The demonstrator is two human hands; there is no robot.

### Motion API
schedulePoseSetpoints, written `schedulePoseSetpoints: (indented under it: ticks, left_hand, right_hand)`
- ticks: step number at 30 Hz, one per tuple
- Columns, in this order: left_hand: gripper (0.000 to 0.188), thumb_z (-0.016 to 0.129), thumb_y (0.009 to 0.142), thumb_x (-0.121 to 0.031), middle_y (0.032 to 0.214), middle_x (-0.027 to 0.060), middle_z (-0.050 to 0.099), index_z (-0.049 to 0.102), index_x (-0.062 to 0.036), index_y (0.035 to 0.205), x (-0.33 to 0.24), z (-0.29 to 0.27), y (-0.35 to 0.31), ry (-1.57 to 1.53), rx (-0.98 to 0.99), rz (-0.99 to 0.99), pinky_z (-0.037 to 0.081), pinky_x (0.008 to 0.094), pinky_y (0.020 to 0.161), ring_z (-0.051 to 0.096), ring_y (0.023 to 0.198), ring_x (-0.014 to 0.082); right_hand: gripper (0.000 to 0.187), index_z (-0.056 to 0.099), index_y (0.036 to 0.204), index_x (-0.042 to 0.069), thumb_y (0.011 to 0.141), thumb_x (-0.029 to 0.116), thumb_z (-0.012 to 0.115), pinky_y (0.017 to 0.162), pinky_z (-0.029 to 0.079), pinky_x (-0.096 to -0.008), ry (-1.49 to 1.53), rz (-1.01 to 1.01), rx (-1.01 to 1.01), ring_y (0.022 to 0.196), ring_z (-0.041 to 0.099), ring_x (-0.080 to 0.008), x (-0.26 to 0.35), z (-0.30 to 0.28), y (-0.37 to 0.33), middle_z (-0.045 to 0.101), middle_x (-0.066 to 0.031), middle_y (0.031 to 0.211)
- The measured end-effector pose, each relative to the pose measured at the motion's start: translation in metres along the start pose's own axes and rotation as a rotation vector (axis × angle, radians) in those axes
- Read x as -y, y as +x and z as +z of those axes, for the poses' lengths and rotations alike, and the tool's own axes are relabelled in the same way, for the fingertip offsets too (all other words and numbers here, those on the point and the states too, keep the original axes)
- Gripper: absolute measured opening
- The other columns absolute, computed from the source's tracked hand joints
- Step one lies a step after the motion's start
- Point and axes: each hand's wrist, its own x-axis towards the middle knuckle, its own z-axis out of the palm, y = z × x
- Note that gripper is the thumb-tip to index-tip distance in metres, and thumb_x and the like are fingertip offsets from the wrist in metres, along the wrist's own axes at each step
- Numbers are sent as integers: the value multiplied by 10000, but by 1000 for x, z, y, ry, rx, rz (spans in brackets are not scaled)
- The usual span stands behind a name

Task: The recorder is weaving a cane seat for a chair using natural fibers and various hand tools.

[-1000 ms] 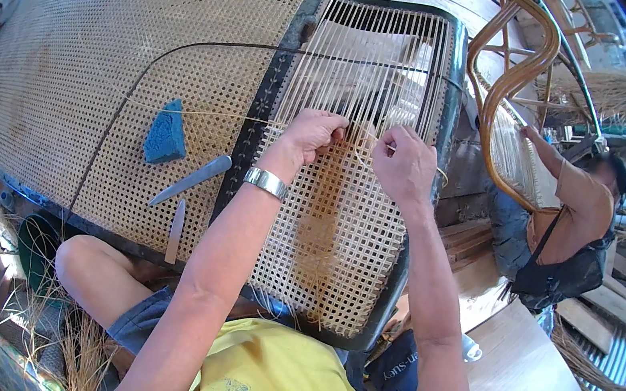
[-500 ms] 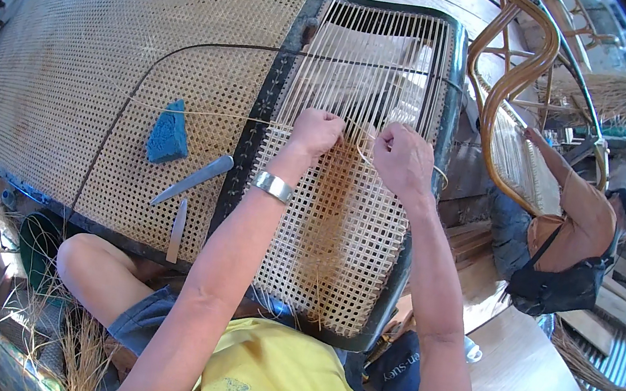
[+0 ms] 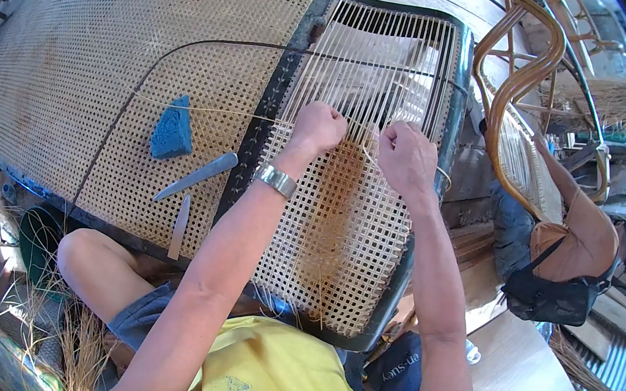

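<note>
A dark frame (image 3: pixel 242 154) holds cane webbing, and its right panel (image 3: pixel 375 241) is partly woven. Bare lengthwise strands (image 3: pixel 352 39) show in that panel's far part. Along the edge of the weave, my left hand (image 3: pixel 318 129) is closed, its fingertips pinched at a thin cane strand (image 3: pixel 220 111) that trails leftward over the finished panel. Just to the right, my right hand (image 3: pixel 409 160) is closed too, with a small loop of cane coming out beside its fingers. The fingertips of both hands are partly hidden.
On the finished left panel (image 3: pixel 111 28) lie a blue sponge (image 3: pixel 173 130), a pointed metal tool (image 3: pixel 197 176) and a flat pale blade-like piece (image 3: pixel 180 226). A thin dark strip arches across both panels. At right, another person (image 3: pixel 578 235) works by a bent rattan frame (image 3: pixel 499 86).
The frame and the things on it sit slightly farther right in the picture. Both hands stay closed at the weave's edge, with only slight movement.
</note>
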Motion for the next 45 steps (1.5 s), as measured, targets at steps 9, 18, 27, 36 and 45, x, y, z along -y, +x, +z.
schedulePoseSetpoints:
  ticks: [9,18,27,36,45]
  left_hand:
    - [198,598,1018,-182,776,64,656,638,-47,880,7,-14,-23,-1013,307,-416,359,201,432,517,584,59]
    - [212,581,1056,-224,736,28,618,602,-31,971,8,6,15,-1106,312,-489,361,205,422,432,496,57]
    - [166,666,962,-183,774,124,722,690,-44,873,74,-85,-28,66,-489,34,531,402,639,689,668,270]
    - [198,663,968,-256,810,86,736,725,-69,945,85,-125,-30,105,-591,170,542,355,677,699,713,211]
    - [462,627,987,-428,976,38,718,696,-44,1235,243,-689,-112,271,-1020,-162,534,327,751,657,835,156]
  right_hand:
    - [112,716,892,111,913,201,653,770,460,-470,-78,57,51,882,690,-290,15,0,3,716,-52,938]
    - [248,708,967,87,933,330,675,776,522,-465,-112,21,148,853,722,-314,21,-16,10,739,-110,867]
    - [415,700,1001,47,984,458,639,804,533,-491,-184,187,413,873,722,-336,50,-37,20,724,-145,870]
    - [130,739,965,47,883,144,708,930,443,-504,-399,-124,157,1077,625,-311,34,-9,4,634,-154,1113]
    - [399,620,1234,0,969,296,662,1020,484,-465,-77,107,-281,1138,624,-406,-40,-67,-14,639,-231,1199]
